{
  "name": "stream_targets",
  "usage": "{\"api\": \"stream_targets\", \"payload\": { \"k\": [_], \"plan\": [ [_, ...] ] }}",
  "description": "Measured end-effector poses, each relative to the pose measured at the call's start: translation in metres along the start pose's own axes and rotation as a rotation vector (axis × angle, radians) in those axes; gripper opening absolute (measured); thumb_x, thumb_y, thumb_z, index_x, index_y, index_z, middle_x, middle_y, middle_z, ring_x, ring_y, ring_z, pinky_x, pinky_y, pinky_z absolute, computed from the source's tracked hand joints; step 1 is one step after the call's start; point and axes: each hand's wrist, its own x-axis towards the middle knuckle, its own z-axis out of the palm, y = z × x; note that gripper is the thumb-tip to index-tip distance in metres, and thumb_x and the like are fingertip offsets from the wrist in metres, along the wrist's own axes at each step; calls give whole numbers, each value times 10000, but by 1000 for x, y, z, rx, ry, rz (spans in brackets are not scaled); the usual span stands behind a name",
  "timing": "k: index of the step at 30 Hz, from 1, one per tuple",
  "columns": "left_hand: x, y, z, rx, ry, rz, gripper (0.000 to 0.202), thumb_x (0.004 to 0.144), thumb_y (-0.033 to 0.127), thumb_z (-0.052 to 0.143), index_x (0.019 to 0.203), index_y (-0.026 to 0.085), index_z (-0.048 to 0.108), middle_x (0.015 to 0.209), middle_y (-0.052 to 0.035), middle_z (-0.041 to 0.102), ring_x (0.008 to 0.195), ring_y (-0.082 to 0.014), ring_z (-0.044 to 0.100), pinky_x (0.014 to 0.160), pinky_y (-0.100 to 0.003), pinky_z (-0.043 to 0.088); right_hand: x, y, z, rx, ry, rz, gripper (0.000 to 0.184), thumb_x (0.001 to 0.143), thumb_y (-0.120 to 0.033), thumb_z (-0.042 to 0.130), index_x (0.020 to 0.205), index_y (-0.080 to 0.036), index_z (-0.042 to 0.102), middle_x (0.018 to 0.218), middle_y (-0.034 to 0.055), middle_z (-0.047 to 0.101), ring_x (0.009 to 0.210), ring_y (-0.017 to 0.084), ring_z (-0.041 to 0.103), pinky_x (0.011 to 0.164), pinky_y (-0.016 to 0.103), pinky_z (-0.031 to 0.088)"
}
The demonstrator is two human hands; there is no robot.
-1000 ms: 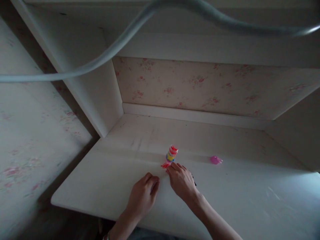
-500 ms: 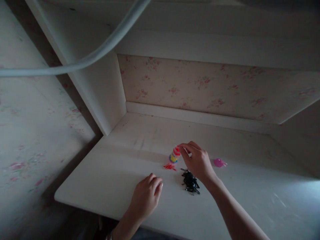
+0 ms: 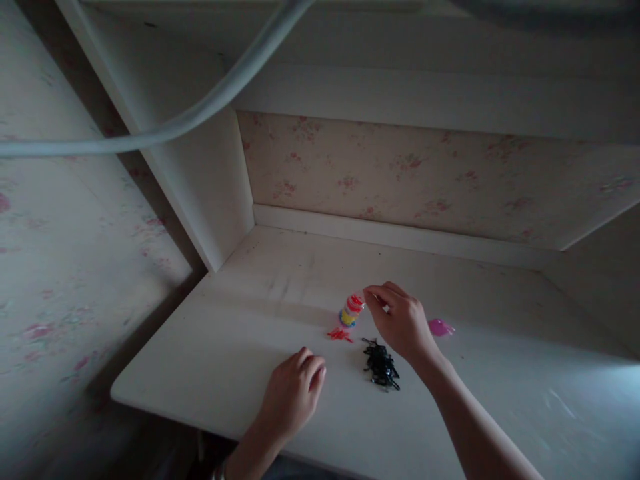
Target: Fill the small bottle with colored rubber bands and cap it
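Observation:
A small clear container (image 3: pixel 353 309) stands on the white desk, with red, yellow and blue bits layered inside. Just right of its top is my right hand (image 3: pixel 397 317), thumb and fingertips pinched together. Whatever the pinch holds, if anything, is too small to make out. My left hand (image 3: pixel 295 387) rests on the desk nearer me, its fingers curled in and nothing visible in them. A little pile of red bands (image 3: pixel 340 335) lies in front of the container. Below my right hand is a heap of black bands (image 3: pixel 381 365).
A pink teardrop-shaped object (image 3: pixel 440 327) lies right of my right hand. The white desk (image 3: pixel 240 333) is closed in by a side panel (image 3: pixel 200 167) and a flowered back wall (image 3: pixel 375 173). A pale cable (image 3: pixel 200 110) crosses the upper left, close to the camera.
My right hand has shifted slightly right, and its fingertips are now a little away from the container's top. My left hand stays where it was.

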Motion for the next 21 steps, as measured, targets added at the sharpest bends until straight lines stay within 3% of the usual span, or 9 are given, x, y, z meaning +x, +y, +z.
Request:
{"api": "stream_targets", "payload": {
  "k": [9, 15, 18, 21],
  "plan": [
    [4, 2, -1, 18, -3, -36, 182, 919, 196, 432, 916, 236, 609, 865, -24, 612, 773, -148, 607, 728, -245, 445, -41, -8, -3, 177, -27, 47, 293, 931, -335, 445, 903, -188, 697, 732, 31, 620, 609, 106, 543, 586, 199, 407],
    [25, 12, -7, 69, -61, -68, 194, 935, 224, 430, 876, 246, 613, 867, -1, 630, 761, -134, 627, 681, -226, 426, -115, -16, 27, 254, -185, 169, 296, 945, -339, 428, 900, -205, 688, 749, 42, 653, 594, 117, 567, 591, 202, 413],
    [38, 21, -5, 101, -54, -50, 147, 923, 239, 470, 897, 251, 614, 887, -4, 636, 785, -142, 636, 688, -230, 428, -148, -18, 43, 227, -285, 153, 353, 961, -339, 380, 852, -210, 690, 693, 42, 649, 590, 125, 591, 572, 194, 405],
    [51, 26, -2, 168, -35, -81, 98, 906, 278, 517, 951, 239, 594, 952, -19, 627, 804, -161, 640, 674, -245, 435, -163, -18, 48, 202, -327, 116, 380, 969, -333, 351, 850, -219, 694, 680, 36, 653, 593, 122, 618, 568, 179, 403]
  ]
}}
